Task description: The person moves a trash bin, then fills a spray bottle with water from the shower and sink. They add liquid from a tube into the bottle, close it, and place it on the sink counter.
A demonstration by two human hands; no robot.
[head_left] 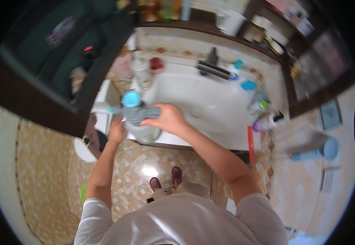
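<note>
My right hand (169,117) is closed round the grey side handle of a pump spray bottle (146,133). Its grey head has a light-blue knob on top and a nozzle pointing left, and the body below is pale and see-through. The bottle is upright over the near left corner of the white sink (222,134). My left hand (117,130) is close to the bottle's left side, below the nozzle. Its fingers are blurred and partly hidden, so whether they touch or hold anything does not show.
A dark open cabinet (43,104) juts in on the left. Behind the basin stand a black faucet (214,67), a white pump bottle (140,69) and a red cup (156,65). Several bottles line the right rim, including a purple-and-white one (267,121). A blue hair dryer (316,152) hangs on the right wall.
</note>
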